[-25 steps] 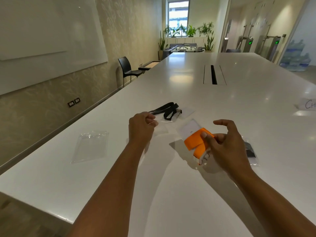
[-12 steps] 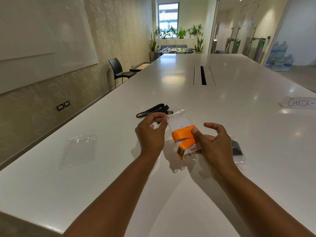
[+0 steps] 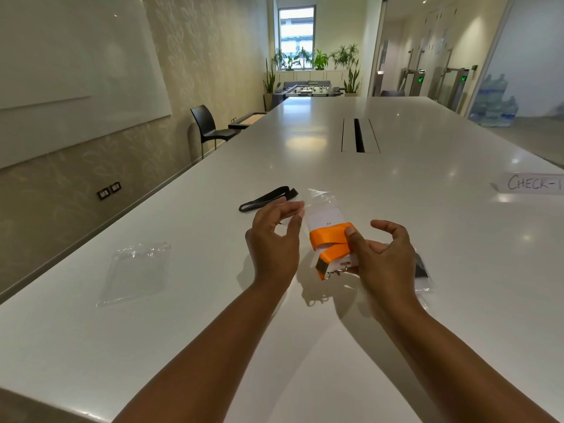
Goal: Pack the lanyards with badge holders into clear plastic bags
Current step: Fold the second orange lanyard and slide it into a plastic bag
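The right hand (image 3: 386,257) grips the badge holder (image 3: 324,216) by its near end, thumb pressed across the orange lanyard (image 3: 331,241) wound around it, the other fingers curled loosely above; the holder is a white card in clear plastic, the glossy orange ribbon crossing it in two bands, a brass crimp and small metal clip (image 3: 335,271) hanging at the near end; its long axis runs away from the person, far end tilted slightly left, held just above the table (image 3: 213,315). The left hand (image 3: 273,236) is half open beside it — fingertips at the clear plastic's far left edge, whether pinching it is unclear; beyond lies a black lanyard (image 3: 267,198); well to the left, an empty clear bag (image 3: 135,271); behind the right hand, another bagged dark item (image 3: 422,270).
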`<state>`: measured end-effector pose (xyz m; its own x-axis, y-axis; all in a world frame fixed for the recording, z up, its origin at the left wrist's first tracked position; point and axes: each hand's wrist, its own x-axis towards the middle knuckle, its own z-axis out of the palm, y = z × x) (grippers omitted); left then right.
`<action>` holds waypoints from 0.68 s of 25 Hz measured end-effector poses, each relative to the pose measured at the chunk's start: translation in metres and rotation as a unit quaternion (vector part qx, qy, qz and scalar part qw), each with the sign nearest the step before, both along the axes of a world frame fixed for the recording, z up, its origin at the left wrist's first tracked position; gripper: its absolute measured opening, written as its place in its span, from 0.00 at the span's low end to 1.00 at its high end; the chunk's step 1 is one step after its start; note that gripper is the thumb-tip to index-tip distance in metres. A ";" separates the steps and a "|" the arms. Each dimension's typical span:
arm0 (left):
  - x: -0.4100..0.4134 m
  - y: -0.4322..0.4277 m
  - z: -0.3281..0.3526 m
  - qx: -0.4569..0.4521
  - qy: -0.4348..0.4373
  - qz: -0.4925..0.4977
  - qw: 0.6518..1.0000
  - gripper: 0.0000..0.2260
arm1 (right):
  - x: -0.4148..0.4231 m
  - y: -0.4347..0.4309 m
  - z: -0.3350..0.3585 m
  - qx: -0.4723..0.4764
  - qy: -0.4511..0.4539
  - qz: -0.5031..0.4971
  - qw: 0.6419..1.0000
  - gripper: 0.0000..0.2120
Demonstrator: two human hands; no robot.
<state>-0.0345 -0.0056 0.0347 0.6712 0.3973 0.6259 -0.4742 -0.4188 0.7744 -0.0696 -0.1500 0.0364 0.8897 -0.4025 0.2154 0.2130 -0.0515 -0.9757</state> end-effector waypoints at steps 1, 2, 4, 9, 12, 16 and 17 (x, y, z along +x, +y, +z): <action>0.000 -0.001 -0.001 0.008 -0.004 -0.006 1.000 0.07 | 0.000 0.000 -0.001 0.000 0.000 -0.002 1.000 0.20; -0.001 -0.002 -0.002 0.018 -0.004 -0.013 1.000 0.07 | 0.001 0.000 -0.002 -0.004 0.000 -0.003 1.000 0.20; -0.003 -0.003 -0.002 0.019 0.003 -0.035 0.999 0.08 | 0.001 0.001 -0.004 -0.014 -0.002 0.002 1.000 0.18; -0.006 -0.008 0.003 -0.047 0.033 -0.101 0.993 0.10 | 0.003 0.004 -0.006 -0.036 0.008 0.059 0.998 0.14; -0.005 -0.006 0.006 -0.067 0.057 -0.134 0.987 0.11 | 0.004 0.004 -0.007 -0.038 0.010 0.058 0.998 0.15; -0.007 -0.006 0.009 -0.055 0.086 -0.192 0.976 0.11 | 0.007 -0.002 -0.005 -0.006 0.010 0.047 0.999 0.18; -0.008 -0.007 0.009 -0.051 0.088 -0.199 0.975 0.11 | 0.008 -0.004 -0.004 -0.001 0.014 0.041 0.999 0.19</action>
<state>-0.0428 -0.0125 0.0442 0.8784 0.1376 0.4576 -0.4389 -0.1462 0.8866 -0.0617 -0.1545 0.0324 0.9253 -0.3278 0.1907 0.1894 -0.0362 -0.9812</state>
